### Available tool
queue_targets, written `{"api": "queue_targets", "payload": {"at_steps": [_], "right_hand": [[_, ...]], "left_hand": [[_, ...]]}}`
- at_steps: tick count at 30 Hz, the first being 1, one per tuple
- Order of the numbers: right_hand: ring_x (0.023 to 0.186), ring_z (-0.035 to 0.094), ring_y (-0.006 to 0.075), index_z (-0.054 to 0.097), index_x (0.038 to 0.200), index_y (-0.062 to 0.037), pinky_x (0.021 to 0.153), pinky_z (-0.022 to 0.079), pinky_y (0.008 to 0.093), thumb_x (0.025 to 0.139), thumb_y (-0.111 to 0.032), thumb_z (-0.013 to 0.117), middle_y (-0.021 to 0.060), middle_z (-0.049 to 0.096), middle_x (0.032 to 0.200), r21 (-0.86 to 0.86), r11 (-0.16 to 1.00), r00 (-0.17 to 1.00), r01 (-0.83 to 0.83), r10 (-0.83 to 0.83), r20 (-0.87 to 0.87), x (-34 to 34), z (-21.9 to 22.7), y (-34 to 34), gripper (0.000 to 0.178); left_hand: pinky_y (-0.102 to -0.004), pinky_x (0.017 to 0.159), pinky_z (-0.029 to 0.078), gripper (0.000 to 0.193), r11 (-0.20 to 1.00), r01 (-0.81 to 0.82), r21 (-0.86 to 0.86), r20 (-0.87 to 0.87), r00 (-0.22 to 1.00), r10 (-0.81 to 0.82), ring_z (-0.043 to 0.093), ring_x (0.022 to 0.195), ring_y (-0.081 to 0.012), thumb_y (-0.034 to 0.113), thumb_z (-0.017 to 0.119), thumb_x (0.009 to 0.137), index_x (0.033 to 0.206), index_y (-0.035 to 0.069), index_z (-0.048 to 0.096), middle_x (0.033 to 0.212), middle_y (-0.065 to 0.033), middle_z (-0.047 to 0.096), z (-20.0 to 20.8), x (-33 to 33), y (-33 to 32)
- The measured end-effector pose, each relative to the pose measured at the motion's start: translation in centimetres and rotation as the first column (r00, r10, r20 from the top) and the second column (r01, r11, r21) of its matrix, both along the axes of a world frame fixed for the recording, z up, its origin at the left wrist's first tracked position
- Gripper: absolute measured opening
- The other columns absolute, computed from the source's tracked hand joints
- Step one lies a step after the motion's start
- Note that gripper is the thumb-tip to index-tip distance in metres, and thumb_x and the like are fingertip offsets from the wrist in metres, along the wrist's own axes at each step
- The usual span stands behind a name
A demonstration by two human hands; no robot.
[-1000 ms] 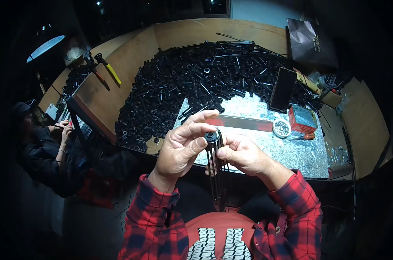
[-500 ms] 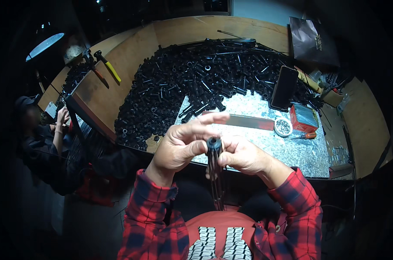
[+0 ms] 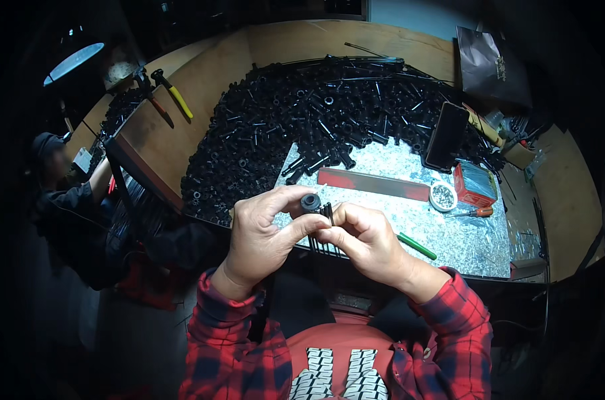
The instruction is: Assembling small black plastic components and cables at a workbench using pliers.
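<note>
Between the thumb and fingers of my left hand (image 3: 266, 223) is a short black tubular hub (image 3: 310, 203), its round open end facing up. Thin dark rods (image 3: 324, 248) hang below it, their lower part lost against the dark background. My right hand (image 3: 369, 250) is closed in a pinch on several of these rods, right beside the hub. Both hands meet in front of the near edge of the worktop, and the fingertips of each partly hide the joint between rods and hub.
Behind my hands lies a large heap of black tubular parts (image 3: 269, 133) within wooden boards. On the speckled worktop (image 3: 382, 220) are a flat red-grey bar (image 3: 376, 184), a white tub (image 3: 443, 197), a red box (image 3: 474, 183), a green stick (image 3: 417, 246) and a propped phone (image 3: 447, 137). Another person (image 3: 69, 200) sits at left.
My left hand has gone from spread fingers to holding the hub. My right hand has moved from the hub to the rods. The rods now point lower and look shorter.
</note>
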State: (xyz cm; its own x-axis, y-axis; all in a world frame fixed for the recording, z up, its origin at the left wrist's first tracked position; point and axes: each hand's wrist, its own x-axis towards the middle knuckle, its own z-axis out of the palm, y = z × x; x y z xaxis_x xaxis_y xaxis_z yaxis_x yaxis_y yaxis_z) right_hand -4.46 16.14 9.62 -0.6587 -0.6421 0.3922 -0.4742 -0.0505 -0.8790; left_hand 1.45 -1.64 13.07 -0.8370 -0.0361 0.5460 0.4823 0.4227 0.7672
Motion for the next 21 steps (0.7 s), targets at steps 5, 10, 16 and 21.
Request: {"api": "queue_targets", "payload": {"at_steps": [5,10,16,21], "right_hand": [[0.060,0.055,0.0070,0.059,0.080,-0.0004,0.054,0.045,0.0251,0.086,-0.013,0.068,0.0036,0.061,0.065,-0.051,0.998,0.989,-0.022,0.029,0.144,-0.2,-0.6,-0.3,0.017],[0.077,0.055,0.0049,0.056,0.081,-0.0010,0.064,0.046,0.0211,0.086,-0.006,0.067,0.0023,0.062,0.083,0.104,0.994,0.976,-0.034,0.011,0.219,-0.1,-0.6,-0.3,0.013],[0.064,0.057,0.0224,0.052,0.073,0.0014,0.060,0.046,0.0322,0.077,-0.008,0.071,0.0110,0.057,0.070,-0.080,0.984,0.981,0.161,-0.168,-0.092,0.3,-2.7,-2.4,0.022],[0.070,0.055,0.0259,0.050,0.073,0.0018,0.062,0.046,0.0349,0.077,-0.008,0.071,0.0115,0.053,0.073,-0.030,0.988,0.982,0.155,-0.157,-0.105,0.3,-2.9,-2.6,0.024]], "left_hand": [[-0.0252,0.068,0.052,0.026,0.961,0.116,-0.252,-0.038,0.991,-0.129,0.067,0.076,-0.0149,0.009,0.072,0.080,0.101,-0.003,0.065,0.086,-0.0116,0.068,0.4,-0.2,-1.0],[-0.0307,0.075,0.050,0.031,0.946,0.166,-0.278,-0.008,0.985,-0.175,0.067,0.086,-0.0250,0.010,0.070,0.081,0.108,-0.002,0.059,0.096,-0.0140,0.066,0.0,0.4,-1.0],[-0.0360,0.058,0.048,0.024,0.941,-0.214,-0.263,-0.116,0.975,0.190,0.064,0.067,-0.0299,0.012,0.070,0.082,0.094,0.001,0.053,0.078,-0.0151,0.061,-2.7,1.0,2.4],[-0.0323,0.053,0.045,0.015,0.927,-0.312,-0.210,-0.219,0.939,0.267,0.062,0.060,-0.0261,0.007,0.066,0.086,0.089,0.002,0.053,0.071,-0.0123,0.059,-4.3,0.3,2.1]]}}
